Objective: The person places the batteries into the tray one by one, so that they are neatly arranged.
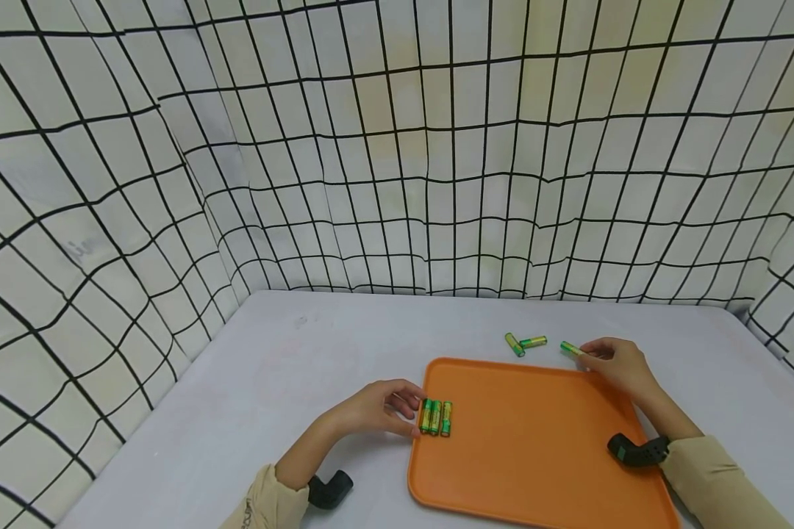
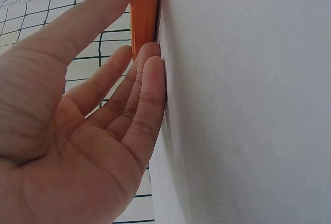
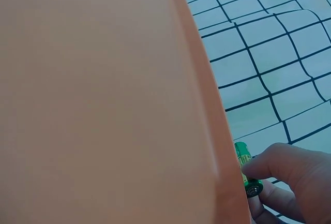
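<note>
Beyond the far right edge of the orange tray, my right hand pinches a green and yellow battery between thumb and fingers. That battery shows in the right wrist view beside the tray's rim. My left hand is at the tray's left edge, its fingers loosely bent and the palm bare in the left wrist view. Near its fingertips, several batteries of the same kind lie side by side on the tray. Two more, a tilted battery and a sideways battery, lie on the table behind the tray.
A white-covered table bears the tray. White walls with a black grid rise at the back and sides. Black wrist devices sit at both beige sleeves, the right one above the tray.
</note>
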{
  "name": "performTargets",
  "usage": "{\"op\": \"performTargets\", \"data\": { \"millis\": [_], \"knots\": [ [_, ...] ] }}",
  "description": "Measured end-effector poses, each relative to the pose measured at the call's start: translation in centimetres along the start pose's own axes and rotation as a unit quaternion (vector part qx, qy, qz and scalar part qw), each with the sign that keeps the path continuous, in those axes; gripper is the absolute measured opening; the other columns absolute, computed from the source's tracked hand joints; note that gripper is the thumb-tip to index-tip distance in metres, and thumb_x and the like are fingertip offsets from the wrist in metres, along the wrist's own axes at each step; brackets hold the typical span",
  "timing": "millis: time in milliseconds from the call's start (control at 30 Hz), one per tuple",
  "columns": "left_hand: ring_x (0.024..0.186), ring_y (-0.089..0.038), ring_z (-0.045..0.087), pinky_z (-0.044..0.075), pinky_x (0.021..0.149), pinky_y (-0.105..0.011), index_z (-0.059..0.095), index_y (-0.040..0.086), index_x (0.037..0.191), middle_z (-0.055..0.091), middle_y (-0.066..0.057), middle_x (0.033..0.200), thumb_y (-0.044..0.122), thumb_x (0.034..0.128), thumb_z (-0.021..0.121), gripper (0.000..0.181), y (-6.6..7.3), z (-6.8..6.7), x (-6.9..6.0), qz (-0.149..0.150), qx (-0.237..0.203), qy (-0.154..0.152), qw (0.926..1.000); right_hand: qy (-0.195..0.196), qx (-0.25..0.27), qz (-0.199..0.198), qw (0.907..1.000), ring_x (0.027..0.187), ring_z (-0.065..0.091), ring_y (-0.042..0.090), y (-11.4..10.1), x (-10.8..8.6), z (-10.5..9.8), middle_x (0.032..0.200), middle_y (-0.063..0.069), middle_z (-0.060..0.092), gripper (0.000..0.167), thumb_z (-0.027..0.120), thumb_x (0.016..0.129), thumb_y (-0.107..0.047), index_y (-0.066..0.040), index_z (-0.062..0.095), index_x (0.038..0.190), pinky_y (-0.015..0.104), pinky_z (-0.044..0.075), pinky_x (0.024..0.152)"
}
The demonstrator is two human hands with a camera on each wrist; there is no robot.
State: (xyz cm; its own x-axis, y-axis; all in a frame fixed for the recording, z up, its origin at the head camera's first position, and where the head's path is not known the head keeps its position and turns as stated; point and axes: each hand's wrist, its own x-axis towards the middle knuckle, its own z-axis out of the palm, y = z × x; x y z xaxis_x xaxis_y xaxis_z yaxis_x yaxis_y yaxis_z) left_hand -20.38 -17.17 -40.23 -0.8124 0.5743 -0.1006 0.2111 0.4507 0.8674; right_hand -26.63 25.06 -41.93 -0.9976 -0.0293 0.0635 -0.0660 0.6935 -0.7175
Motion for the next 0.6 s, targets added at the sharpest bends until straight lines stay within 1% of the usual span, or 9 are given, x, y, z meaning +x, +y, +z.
{"op": "performTargets", "data": {
  "millis": [333,433,600],
  "knots": [
    [0.095,-0.016,0.061,0.051,0.078,-0.021,0.061,0.003,0.123,0.062,-0.005,0.106,0.009,0.0788,0.081,0.049,-0.2,0.1,0.1,0.001,-0.001,0.0,1.0,0.001,0.0,-0.014,0.9999,0.091,0.061,0.028,-0.5,0.0,0.0,0.099,0.018,0.067,0.034,0.067,0.092,-0.019,0.009,0.065,0.11,0.021,0.048,0.066],
    [0.095,-0.016,0.061,0.051,0.078,-0.021,0.061,0.003,0.123,0.062,-0.005,0.106,0.009,0.0788,0.081,0.049,-0.1,0.1,0.1,0.001,-0.001,0.0,1.0,0.001,0.005,-0.019,0.9998,0.089,0.061,0.025,-0.8,-0.2,0.0,0.098,0.017,0.067,0.033,0.066,0.092,-0.019,0.009,0.065,0.11,0.021,0.048,0.065],
    [0.094,-0.017,0.061,0.051,0.077,-0.021,0.061,0.002,0.123,0.062,-0.005,0.106,0.008,0.0786,0.081,0.049,-0.1,0.1,0.1,0.001,-0.004,0.001,1.0,0.003,0.018,-0.026,0.9995,0.084,0.059,0.017,-1.1,-0.4,-0.1,0.097,0.014,0.067,0.033,0.066,0.092,-0.019,0.008,0.065,0.11,0.022,0.05,0.063]
  ]
}}
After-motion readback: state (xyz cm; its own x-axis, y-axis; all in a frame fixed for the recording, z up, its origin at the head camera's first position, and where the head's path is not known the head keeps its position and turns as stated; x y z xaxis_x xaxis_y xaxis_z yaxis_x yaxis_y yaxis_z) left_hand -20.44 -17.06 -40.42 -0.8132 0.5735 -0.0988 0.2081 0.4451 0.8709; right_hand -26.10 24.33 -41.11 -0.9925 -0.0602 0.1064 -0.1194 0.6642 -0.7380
